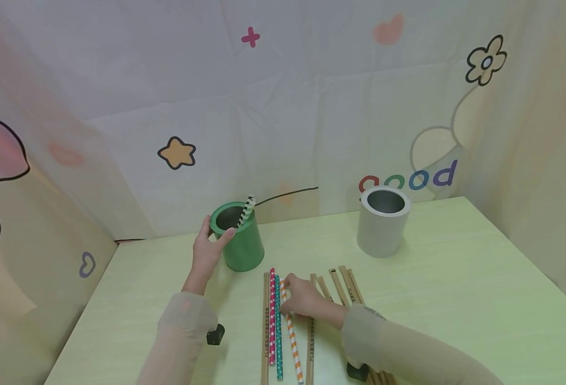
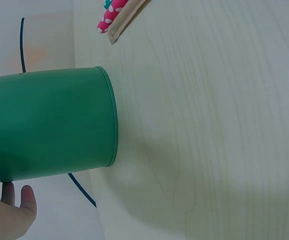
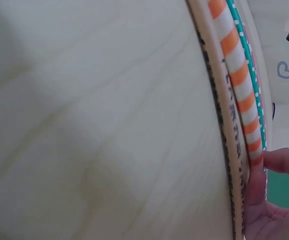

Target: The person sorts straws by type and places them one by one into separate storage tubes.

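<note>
My left hand (image 1: 208,253) holds the green cup (image 1: 244,247) by its rim, thumb at the front and fingers at the left side. A black-and-white patterned paper straw (image 1: 246,212) leans inside that cup. My right hand (image 1: 307,297) pinches the upper part of an orange-and-white striped paper straw (image 1: 293,345), which lies on the table; the right wrist view shows thumb and finger at the straw's end (image 3: 254,145). Left of it lie a teal dotted straw (image 1: 278,331) and a pink dotted straw (image 1: 272,321), side by side.
A narrow brown printed strip (image 1: 265,342) lies beside the pink straw, another (image 1: 311,345) under the right hand. Several more brown strips (image 1: 341,286) lie further right, partly hidden by the right arm. A light grey cup (image 1: 381,235) stands at the back right, before a printed cloth.
</note>
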### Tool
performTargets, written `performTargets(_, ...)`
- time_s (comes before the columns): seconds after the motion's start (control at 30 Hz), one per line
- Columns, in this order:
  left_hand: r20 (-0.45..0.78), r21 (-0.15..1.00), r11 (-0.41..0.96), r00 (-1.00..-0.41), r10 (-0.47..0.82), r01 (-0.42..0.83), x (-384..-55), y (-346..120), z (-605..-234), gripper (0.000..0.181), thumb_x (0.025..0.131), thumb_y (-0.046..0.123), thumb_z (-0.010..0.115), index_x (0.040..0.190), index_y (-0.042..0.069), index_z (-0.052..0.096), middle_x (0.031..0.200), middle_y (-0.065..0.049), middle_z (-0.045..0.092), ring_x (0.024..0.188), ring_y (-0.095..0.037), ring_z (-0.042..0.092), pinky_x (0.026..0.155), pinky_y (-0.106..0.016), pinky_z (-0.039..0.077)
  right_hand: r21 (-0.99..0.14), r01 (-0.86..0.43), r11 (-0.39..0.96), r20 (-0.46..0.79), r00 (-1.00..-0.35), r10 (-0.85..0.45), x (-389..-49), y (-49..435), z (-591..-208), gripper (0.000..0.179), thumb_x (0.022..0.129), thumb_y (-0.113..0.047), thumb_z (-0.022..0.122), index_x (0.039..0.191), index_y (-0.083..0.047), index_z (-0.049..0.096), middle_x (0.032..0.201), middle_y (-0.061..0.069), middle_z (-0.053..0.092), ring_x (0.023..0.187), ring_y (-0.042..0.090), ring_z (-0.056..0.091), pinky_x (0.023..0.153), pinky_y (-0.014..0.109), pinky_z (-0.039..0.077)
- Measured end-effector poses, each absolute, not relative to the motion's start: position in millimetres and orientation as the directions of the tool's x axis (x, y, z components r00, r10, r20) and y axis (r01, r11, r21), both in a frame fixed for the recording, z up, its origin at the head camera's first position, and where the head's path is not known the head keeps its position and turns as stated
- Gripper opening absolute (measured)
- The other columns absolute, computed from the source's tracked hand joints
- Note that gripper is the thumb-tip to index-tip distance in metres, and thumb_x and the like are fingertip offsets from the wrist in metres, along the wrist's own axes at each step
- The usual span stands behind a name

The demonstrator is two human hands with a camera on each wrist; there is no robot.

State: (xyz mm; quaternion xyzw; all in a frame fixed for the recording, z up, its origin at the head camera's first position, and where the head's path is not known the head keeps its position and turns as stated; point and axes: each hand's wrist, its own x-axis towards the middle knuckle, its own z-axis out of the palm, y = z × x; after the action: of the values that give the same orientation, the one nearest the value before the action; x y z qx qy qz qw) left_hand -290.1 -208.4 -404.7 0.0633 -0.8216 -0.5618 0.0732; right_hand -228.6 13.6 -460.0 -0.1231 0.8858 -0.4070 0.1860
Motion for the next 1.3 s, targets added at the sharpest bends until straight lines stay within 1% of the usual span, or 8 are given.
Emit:
performTargets(0.13, 0.049, 0.932, 0.361, -0.981, -0.189, -0.023, -290, -208, -404, 0.086, 0.079, 0.041, 0.062, 0.143, 0.015, 0.010, 0.145, -0.011, 0.025, 0.135, -0.023, 0.017, 0.109, -0.047, 0.015, -0.768, -0.075, 0.636, -0.227, -0.897, -0.380, -227, 16, -460, 0.054, 0.069, -0.003, 0.067, 0.117, -0.001, 0.041, 0.071, 0.004, 0.055, 0.040, 0.010, 0.042, 0.035, 0.018, 0.035)
performTargets(0.37, 0.036, 0.933, 0.359, -0.981, -0.190, -0.035, -289, -207, -402, 0.084, 0.081, 0.038, 0.061, 0.143, 0.014, 0.009, 0.145, -0.011, 0.023, 0.135, -0.024, 0.016, 0.109, -0.047, 0.016, -0.759, -0.123, 0.639, -0.199, -0.891, -0.408, -222, 20, -458, 0.049, 0.069, -0.001, 0.065, 0.114, 0.000, 0.043, 0.057, 0.002, 0.054, 0.038, 0.010, 0.043, 0.034, 0.018, 0.035)
performTargets(0.47, 0.039, 0.933, 0.358, -0.980, -0.193, -0.033, -289, -206, -402, 0.084, 0.081, 0.038, 0.061, 0.143, 0.015, 0.009, 0.145, -0.011, 0.024, 0.135, -0.023, 0.016, 0.109, -0.047, 0.015, -0.755, -0.139, 0.641, -0.184, -0.893, -0.410, -220, 22, -458, 0.048, 0.069, 0.000, 0.064, 0.113, 0.000, 0.045, 0.054, 0.002, 0.053, 0.037, 0.009, 0.043, 0.034, 0.017, 0.034)
performTargets(0.67, 0.041, 0.933, 0.359, -0.981, -0.191, -0.031, -288, -206, -401, 0.084, 0.081, 0.038, 0.061, 0.143, 0.017, 0.009, 0.145, -0.011, 0.024, 0.135, -0.023, 0.016, 0.109, -0.047, 0.014, -0.743, -0.148, 0.653, -0.171, -0.901, -0.399, -218, 24, -457, 0.045, 0.070, 0.002, 0.062, 0.111, 0.001, 0.046, 0.057, 0.002, 0.053, 0.038, 0.008, 0.044, 0.034, 0.016, 0.035)
performTargets(0.8, 0.038, 0.935, 0.354, -0.983, -0.182, -0.029, -288, -205, -400, 0.084, 0.081, 0.038, 0.060, 0.143, 0.017, 0.008, 0.146, -0.010, 0.022, 0.136, -0.023, 0.015, 0.109, -0.047, 0.014, -0.729, -0.151, 0.667, -0.170, -0.904, -0.391, -218, 24, -456, 0.042, 0.071, 0.002, 0.060, 0.111, 0.001, 0.047, 0.061, 0.002, 0.053, 0.037, 0.008, 0.042, 0.033, 0.017, 0.035)
performTargets(1.0, 0.042, 0.935, 0.353, -0.983, -0.179, -0.025, -287, -205, -399, 0.084, 0.081, 0.037, 0.060, 0.143, 0.016, 0.008, 0.145, -0.010, 0.023, 0.136, -0.022, 0.016, 0.109, -0.048, 0.014, -0.719, -0.142, 0.680, -0.171, -0.912, -0.372, -221, 24, -456, 0.045, 0.070, -0.001, 0.062, 0.113, 0.002, 0.049, 0.068, 0.004, 0.056, 0.038, 0.008, 0.043, 0.034, 0.017, 0.035)
performTargets(1.13, 0.042, 0.936, 0.352, -0.983, -0.177, -0.024, -287, -205, -400, 0.084, 0.082, 0.037, 0.060, 0.143, 0.016, 0.008, 0.145, -0.010, 0.023, 0.136, -0.022, 0.016, 0.109, -0.047, 0.014, -0.757, -0.101, 0.646, -0.178, -0.918, -0.353, -223, 26, -458, 0.046, 0.070, -0.001, 0.063, 0.114, 0.004, 0.050, 0.071, 0.005, 0.058, 0.039, 0.008, 0.046, 0.036, 0.018, 0.039)
performTargets(1.3, 0.041, 0.935, 0.354, -0.981, -0.188, -0.029, -288, -207, -402, 0.084, 0.080, 0.039, 0.061, 0.143, 0.017, 0.009, 0.145, -0.010, 0.024, 0.135, -0.023, 0.017, 0.109, -0.047, 0.015, -0.843, -0.034, 0.537, -0.204, -0.903, -0.379, -224, 32, -454, 0.043, 0.074, 0.002, 0.060, 0.115, 0.005, 0.048, 0.061, 0.006, 0.056, 0.041, 0.010, 0.049, 0.040, 0.021, 0.045)
